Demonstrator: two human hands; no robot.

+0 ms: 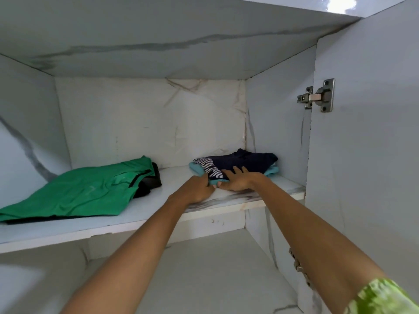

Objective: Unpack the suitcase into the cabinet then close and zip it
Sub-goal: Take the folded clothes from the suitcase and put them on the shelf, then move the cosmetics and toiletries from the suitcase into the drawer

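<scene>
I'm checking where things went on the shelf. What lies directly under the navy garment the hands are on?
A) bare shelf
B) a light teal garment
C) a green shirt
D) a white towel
B: light teal garment edges stick out beneath the navy garment at its left, front and right, where the left hand and right hand are on the stack.

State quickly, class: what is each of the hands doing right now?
Left hand: grips the near edge of the folded navy and teal clothes pile.
Right hand: fingers straight, pressing on the same pile.
</scene>
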